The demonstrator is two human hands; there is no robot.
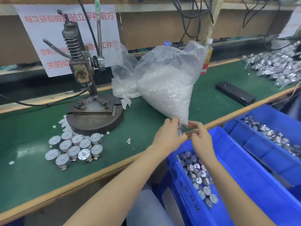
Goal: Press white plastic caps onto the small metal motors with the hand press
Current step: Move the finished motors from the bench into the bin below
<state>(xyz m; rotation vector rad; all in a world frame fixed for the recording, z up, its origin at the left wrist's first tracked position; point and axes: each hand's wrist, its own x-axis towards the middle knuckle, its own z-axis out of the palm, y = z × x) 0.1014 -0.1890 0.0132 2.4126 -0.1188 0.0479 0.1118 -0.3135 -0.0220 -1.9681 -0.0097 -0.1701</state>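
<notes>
tabletop (143, 128): green mat that carries the press, the bag and a cluster of motors.
blue bin (236, 160): off the near edge at the right, part-filled with motors.
bag (166, 82): clear plastic, full of white caps. Its long axis runs from the bottom corner at the hands up and away to the mouth at the back.
hand press (84, 74): upright at the left rear, well apart from both hands.
motors (75, 148): stood on end in a tight cluster just before the press base, left of the hands.
left hand (169, 136): grip curled round the bag's bottom corner.
right hand (202, 139): grip pinching the same corner from the other side, above the bin.
loose caps (65, 123): scattered against the press base.
coming move (judged): press and motors lie leftward, so the left hand has the shorter reach.
</notes>
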